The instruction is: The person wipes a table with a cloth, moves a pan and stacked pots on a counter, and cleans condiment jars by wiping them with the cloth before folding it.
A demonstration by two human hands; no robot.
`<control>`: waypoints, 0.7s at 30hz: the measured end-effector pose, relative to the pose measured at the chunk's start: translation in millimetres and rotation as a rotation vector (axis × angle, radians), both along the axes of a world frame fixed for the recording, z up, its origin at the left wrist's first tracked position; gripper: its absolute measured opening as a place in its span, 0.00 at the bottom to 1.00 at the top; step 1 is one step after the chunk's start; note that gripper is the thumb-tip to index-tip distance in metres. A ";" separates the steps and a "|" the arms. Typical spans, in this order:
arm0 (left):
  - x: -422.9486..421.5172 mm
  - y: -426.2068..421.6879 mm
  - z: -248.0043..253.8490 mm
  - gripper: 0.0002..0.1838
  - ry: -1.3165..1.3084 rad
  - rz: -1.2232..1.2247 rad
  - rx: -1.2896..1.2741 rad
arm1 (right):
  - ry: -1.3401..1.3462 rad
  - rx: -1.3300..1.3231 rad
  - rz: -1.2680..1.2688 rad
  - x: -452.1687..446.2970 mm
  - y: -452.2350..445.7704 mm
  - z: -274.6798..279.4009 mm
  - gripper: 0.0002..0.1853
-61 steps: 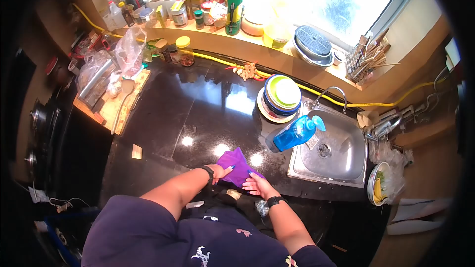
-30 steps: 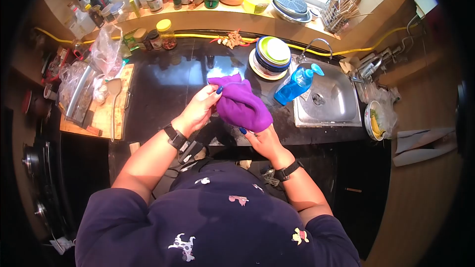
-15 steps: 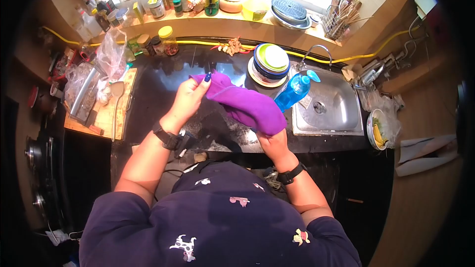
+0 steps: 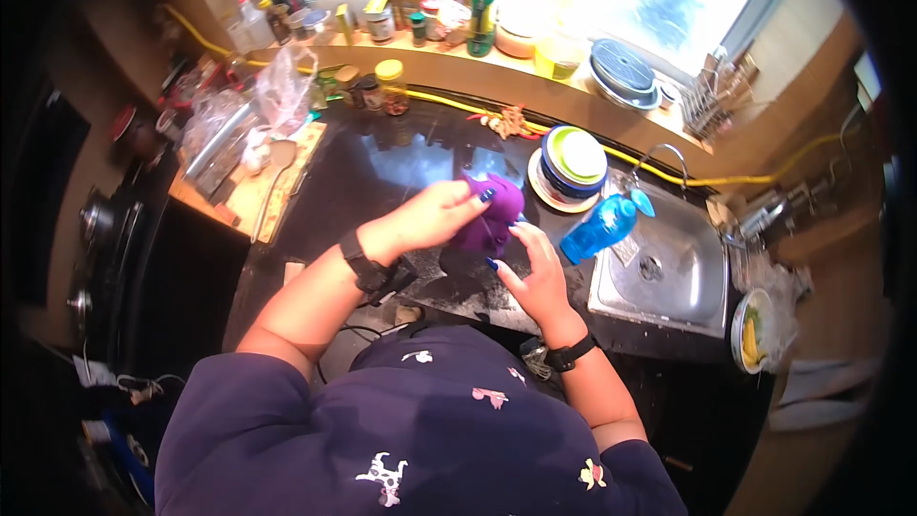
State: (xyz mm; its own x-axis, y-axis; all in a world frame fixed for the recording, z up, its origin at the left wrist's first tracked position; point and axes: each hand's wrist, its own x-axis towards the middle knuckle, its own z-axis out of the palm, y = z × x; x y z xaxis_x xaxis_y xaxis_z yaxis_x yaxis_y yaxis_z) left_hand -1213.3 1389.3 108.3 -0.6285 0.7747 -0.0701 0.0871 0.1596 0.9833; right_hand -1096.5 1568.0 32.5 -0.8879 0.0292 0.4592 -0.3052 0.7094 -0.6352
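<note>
A purple cloth, bunched up and folded, is held above the dark countertop in front of me. My left hand is closed on its left side, thumb lying over the fabric. Just right of the cloth is my right hand, thumb and fingers spread apart. Its fingertips come up to the cloth's lower right edge; whether they touch I cannot tell. To the right, a blue pump bottle stands beside the sink. Wet, whitish smears mark the counter below my hands.
A stack of bowls and plates stands behind the bottle, left of the steel sink. On the left lies a cutting board with a spatula and plastic bags. Jars line the windowsill. A yellow hose runs along the back.
The cloth, stretched between both hands before, is now bunched up at my left hand. My right hand has let go and its fingers have spread. The whole view has shifted and tilted.
</note>
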 end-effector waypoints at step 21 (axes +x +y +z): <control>18.8 -43.6 -25.2 0.15 0.150 0.040 -0.166 | -0.299 -0.353 0.279 -45.0 -28.6 -10.3 0.12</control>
State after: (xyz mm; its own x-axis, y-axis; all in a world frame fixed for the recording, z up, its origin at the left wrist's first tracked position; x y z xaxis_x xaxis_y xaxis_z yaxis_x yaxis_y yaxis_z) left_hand -1194.4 1345.7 83.1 -0.6717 0.7343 -0.0975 0.2211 0.3244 0.9197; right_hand -1141.5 1539.5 22.3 -0.9744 -0.1195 0.1902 -0.2208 0.3549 -0.9085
